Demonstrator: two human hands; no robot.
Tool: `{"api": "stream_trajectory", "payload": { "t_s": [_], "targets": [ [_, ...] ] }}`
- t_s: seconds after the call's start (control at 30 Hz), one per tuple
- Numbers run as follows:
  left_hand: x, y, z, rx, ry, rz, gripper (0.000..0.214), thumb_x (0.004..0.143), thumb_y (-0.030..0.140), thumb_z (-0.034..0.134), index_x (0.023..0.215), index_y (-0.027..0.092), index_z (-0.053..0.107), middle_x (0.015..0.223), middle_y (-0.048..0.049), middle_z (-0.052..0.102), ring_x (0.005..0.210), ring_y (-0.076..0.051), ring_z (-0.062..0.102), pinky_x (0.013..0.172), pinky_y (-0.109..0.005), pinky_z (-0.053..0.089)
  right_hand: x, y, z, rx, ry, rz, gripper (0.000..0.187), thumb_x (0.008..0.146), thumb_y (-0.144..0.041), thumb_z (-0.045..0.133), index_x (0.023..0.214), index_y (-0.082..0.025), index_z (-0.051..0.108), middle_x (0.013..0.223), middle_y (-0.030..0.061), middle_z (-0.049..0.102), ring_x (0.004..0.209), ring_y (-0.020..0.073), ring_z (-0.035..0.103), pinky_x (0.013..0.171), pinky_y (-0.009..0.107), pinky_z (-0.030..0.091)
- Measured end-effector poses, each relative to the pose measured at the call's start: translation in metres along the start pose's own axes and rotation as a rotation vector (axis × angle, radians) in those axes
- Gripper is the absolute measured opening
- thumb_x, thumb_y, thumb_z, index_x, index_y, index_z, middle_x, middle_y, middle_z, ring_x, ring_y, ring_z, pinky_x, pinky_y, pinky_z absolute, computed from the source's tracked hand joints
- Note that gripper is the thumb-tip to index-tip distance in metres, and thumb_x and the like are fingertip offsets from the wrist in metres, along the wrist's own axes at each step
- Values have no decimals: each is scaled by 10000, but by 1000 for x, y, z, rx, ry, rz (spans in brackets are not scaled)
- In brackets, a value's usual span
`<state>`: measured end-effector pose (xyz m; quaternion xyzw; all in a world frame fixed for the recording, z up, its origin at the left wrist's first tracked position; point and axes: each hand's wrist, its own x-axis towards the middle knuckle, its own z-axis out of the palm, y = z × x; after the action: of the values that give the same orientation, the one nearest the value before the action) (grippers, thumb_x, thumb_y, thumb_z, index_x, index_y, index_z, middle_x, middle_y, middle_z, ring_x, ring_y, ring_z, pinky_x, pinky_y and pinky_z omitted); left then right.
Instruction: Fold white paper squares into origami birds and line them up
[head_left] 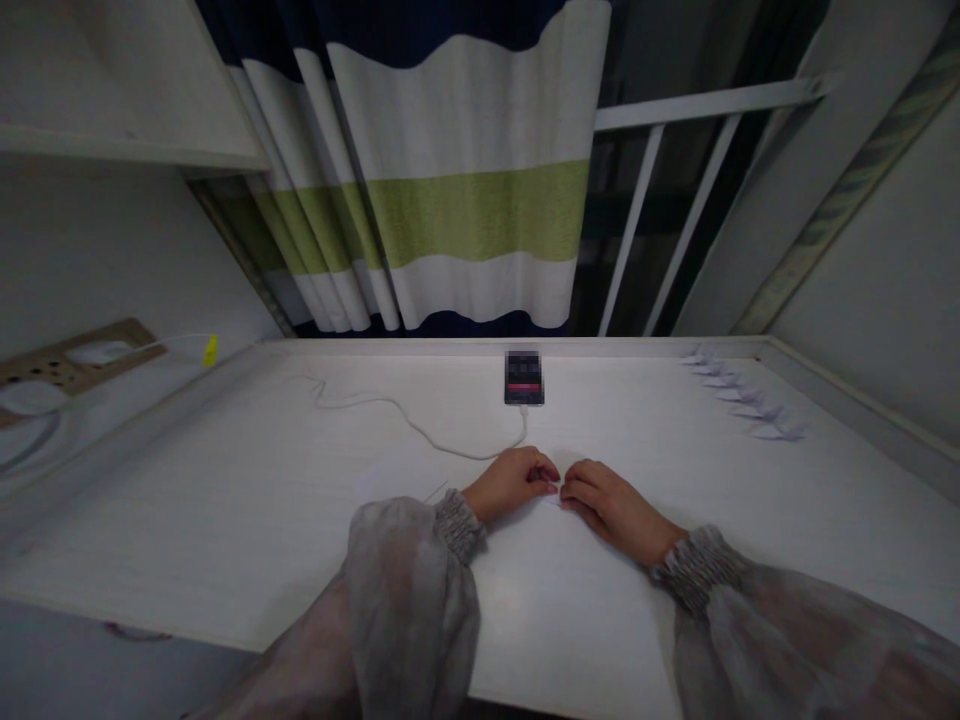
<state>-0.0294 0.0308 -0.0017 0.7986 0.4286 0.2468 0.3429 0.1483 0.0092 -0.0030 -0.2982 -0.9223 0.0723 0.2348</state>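
Observation:
My left hand [511, 482] and my right hand [606, 505] rest close together on the white desk [225, 520], fingertips almost touching. Both have their fingers curled and pinched over something small and pale between them [553, 497], which I cannot make out. A white sheet of paper [390, 483] lies flat just left of my left wrist. A phone [523, 378] lies beyond my hands with a white cable [405, 420] plugged into it.
A row of several small folded paper pieces [742, 400] lies at the far right of the desk. A wall socket panel [67, 360] with plugs is at the left. A striped curtain [465, 200] hangs behind, beside white window bars [660, 200]. A shelf [127, 90] juts out upper left.

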Motion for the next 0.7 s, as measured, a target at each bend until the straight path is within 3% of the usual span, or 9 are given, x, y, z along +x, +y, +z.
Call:
{"api": "stream_trajectory", "payload": {
  "t_s": [0.4, 0.7],
  "targets": [
    [1, -4, -7, -13, -78, 27, 209, 630, 143, 596, 833, 165, 641, 703, 3, 568, 566, -71, 436, 557, -183, 362, 6, -1, 1, 202, -5, 161, 135, 808, -174, 416, 717, -174, 515, 767, 62, 509, 741, 170, 474, 668, 339, 432],
    [-1, 3, -10, 11, -85, -1, 172, 616, 95, 580, 779, 138, 614, 629, 19, 527, 543, -71, 415, 539, -186, 337, 8, 2, 9, 159, 1, 268, 107, 786, -159, 410, 707, -168, 483, 811, 73, 457, 761, 176, 460, 703, 367, 444]
  ]
}}
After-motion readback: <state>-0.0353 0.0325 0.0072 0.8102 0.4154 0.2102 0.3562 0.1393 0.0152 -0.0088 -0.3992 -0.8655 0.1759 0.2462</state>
